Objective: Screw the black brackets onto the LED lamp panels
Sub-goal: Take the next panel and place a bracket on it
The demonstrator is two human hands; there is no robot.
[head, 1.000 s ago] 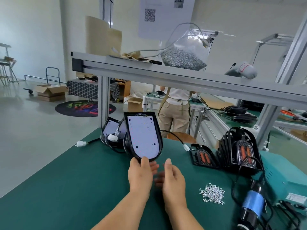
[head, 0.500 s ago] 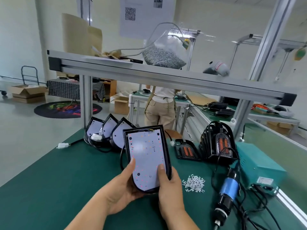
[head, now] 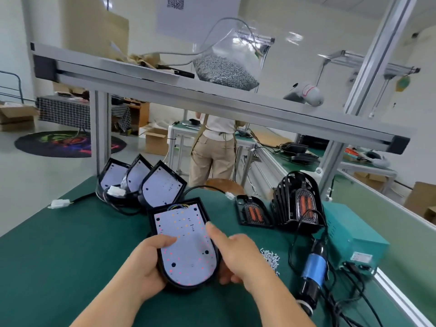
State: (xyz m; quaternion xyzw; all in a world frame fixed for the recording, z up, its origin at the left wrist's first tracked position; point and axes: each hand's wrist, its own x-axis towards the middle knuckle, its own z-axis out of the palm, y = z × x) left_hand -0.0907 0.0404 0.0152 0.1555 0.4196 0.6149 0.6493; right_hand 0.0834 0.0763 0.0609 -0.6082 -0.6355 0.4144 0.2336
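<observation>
Held item: LED lamp panel (head: pixel 188 251), black-rimmed with a white board face up, in the lower centre of the frame, its rounded end toward the camera, raised over the green mat (head: pixel 59 256).
Left hand: left hand (head: pixel 146 263) grips the panel's left edge, thumb laid on the white face and fingers wrapped beneath.
Right hand: right hand (head: pixel 238 253) grips the panel's right edge, thumb stretched along the rim and fingers curled underneath.
Spare panels: three leaning panels (head: pixel 162 185), overlapping one another, centre left just behind the held panel.
Brackets, stacked: stack of black brackets (head: pixel 295 204), standing upright at centre right, orange inserts showing at the front.
Bracket, single: single black bracket (head: pixel 252 212), lying flat just left of the stack.
Fasteners: loose screws (head: pixel 271 257) in a small pile on the mat, near the right hand.
Tool: electric screwdriver (head: pixel 313 272), blue-banded, lying at lower right with its cables.
Power unit: teal box (head: pixel 354 237), right of the screwdriver.
Connector: white plug (head: pixel 59 204) on a black lead, left of the leaning panels.
Shelf stock: clear bag of screws (head: pixel 224 69) on the aluminium shelf (head: pixel 212 102), upper centre.
Background: a person (head: pixel 212 149) standing at another bench, seen from behind.
</observation>
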